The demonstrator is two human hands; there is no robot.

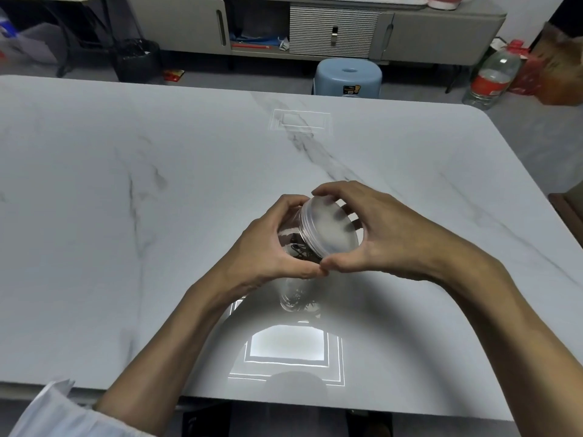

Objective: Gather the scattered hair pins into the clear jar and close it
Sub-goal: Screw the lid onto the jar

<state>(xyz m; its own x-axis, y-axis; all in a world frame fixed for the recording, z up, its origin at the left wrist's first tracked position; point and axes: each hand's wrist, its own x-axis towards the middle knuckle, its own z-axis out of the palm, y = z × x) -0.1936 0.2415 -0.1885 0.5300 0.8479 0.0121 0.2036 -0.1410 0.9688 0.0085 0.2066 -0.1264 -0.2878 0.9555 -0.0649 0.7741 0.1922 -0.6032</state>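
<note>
Head view: left hand (268, 247) hides most of tilted jar (291, 244), pins (299, 252) blurred

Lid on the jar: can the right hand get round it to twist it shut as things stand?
Probably yes. The right hand already has its fingers spread around the lid, while the left hand grips the jar below it, and nothing on the table crowds them.

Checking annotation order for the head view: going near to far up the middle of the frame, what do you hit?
Table's near edge → window reflection on the tabletop → jar of hair pins, held off the table in both hands → blue stool → grey cabinet.
</note>
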